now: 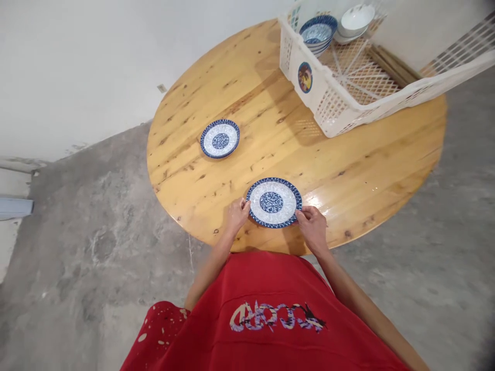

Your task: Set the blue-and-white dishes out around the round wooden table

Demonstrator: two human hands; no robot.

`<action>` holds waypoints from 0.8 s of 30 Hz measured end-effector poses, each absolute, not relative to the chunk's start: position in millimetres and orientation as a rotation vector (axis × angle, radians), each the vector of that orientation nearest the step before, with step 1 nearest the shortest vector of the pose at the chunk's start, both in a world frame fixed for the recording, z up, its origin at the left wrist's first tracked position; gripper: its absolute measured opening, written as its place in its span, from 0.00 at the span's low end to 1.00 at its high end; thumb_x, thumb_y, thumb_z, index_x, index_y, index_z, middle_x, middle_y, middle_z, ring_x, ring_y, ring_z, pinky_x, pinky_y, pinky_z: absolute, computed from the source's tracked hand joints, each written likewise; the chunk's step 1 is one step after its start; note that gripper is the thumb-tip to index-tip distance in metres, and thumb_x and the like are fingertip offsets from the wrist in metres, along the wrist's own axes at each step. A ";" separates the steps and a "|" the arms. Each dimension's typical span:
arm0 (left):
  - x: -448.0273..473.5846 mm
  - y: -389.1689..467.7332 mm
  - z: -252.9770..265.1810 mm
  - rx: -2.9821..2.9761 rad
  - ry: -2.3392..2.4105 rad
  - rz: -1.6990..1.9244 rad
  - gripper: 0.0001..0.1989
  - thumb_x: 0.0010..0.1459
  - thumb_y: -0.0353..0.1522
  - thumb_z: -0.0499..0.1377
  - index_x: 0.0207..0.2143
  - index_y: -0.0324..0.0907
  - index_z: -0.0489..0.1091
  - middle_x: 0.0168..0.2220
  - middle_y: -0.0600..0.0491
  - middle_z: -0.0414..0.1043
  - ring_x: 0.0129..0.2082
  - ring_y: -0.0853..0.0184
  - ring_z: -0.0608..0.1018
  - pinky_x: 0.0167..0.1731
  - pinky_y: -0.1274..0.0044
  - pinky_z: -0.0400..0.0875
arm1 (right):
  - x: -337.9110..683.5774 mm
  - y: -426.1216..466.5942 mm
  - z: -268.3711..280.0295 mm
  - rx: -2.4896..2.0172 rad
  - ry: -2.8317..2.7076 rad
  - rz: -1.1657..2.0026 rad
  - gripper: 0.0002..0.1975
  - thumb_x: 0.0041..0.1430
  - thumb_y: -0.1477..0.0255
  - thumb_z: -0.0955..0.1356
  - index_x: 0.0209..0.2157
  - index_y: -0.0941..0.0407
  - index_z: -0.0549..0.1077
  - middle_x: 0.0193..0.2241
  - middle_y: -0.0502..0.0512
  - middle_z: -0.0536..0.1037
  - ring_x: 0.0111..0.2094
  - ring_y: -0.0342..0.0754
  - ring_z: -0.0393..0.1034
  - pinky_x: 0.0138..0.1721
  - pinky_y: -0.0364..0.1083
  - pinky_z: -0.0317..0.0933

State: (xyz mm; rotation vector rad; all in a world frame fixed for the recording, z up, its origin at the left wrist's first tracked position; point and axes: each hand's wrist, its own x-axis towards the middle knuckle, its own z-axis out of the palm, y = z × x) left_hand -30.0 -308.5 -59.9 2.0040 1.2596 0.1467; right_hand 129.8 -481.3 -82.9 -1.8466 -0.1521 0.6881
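A blue-and-white plate (271, 202) is at the near edge of the round wooden table, between my two hands. My left hand (237, 212) pinches its left rim. On the opposite side, my right hand (312, 226) grips the right rim between thumb and fingers. Whether the plate rests on the wood or is held just above it, I cannot tell. A second blue-and-white plate (220, 139) lies farther back and to the left, apart from both hands.
The wooden table (185, 113) stands close to a white wall (77, 62). A white plastic crate (332, 108) occupies its back right. Inside are stacked blue-patterned bowls (319, 32), white bowls (356, 20) and brown sticks (394, 67). Grey floor (108, 247) surrounds the table.
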 end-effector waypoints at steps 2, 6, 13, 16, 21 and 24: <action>-31.2 -308.6 -60.2 1.972 1.232 0.132 0.19 0.66 0.36 0.55 0.22 0.44 0.55 0.20 0.59 0.60 0.26 0.70 0.67 0.30 0.77 0.55 | 129.6 -484.7 -84.6 -1.832 -0.146 0.694 0.21 0.46 0.53 0.73 0.33 0.55 0.71 0.26 0.53 0.77 0.25 0.50 0.72 0.26 0.50 0.72; -37.2 -311.2 -60.8 1.847 1.179 0.097 0.20 0.69 0.39 0.51 0.23 0.44 0.60 0.21 0.58 0.67 0.27 0.69 0.72 0.32 0.77 0.61 | 128.8 -495.8 -85.8 -1.769 -0.073 0.711 0.21 0.51 0.52 0.72 0.34 0.55 0.73 0.25 0.52 0.77 0.24 0.49 0.72 0.26 0.49 0.71; -46.4 -306.4 -66.3 1.714 1.206 0.137 0.18 0.70 0.39 0.49 0.26 0.44 0.64 0.26 0.56 0.74 0.28 0.69 0.76 0.34 0.78 0.65 | 128.3 -510.3 -81.7 -1.742 -0.018 0.664 0.23 0.51 0.49 0.74 0.34 0.55 0.72 0.28 0.55 0.79 0.25 0.50 0.75 0.24 0.47 0.71; -42.3 -302.4 -67.3 1.740 1.158 0.100 0.17 0.70 0.39 0.50 0.27 0.44 0.65 0.25 0.56 0.74 0.29 0.68 0.76 0.33 0.77 0.64 | 128.4 -506.5 -83.2 -1.772 -0.052 0.682 0.24 0.50 0.49 0.74 0.34 0.55 0.73 0.26 0.54 0.78 0.23 0.50 0.74 0.24 0.48 0.71; -28.4 -298.7 -70.0 1.926 1.101 0.092 0.18 0.68 0.34 0.53 0.23 0.44 0.61 0.24 0.55 0.71 0.28 0.67 0.73 0.32 0.76 0.60 | 130.4 -494.6 -91.9 -1.875 -0.144 0.691 0.17 0.50 0.57 0.73 0.34 0.55 0.76 0.25 0.51 0.77 0.24 0.49 0.72 0.28 0.50 0.73; -21.9 -293.4 -70.7 1.951 1.103 0.094 0.18 0.68 0.33 0.52 0.23 0.44 0.60 0.23 0.55 0.70 0.28 0.66 0.72 0.32 0.75 0.60 | 134.8 -486.4 -95.1 -1.899 -0.172 0.663 0.14 0.51 0.60 0.72 0.34 0.56 0.77 0.26 0.51 0.78 0.24 0.49 0.72 0.28 0.49 0.73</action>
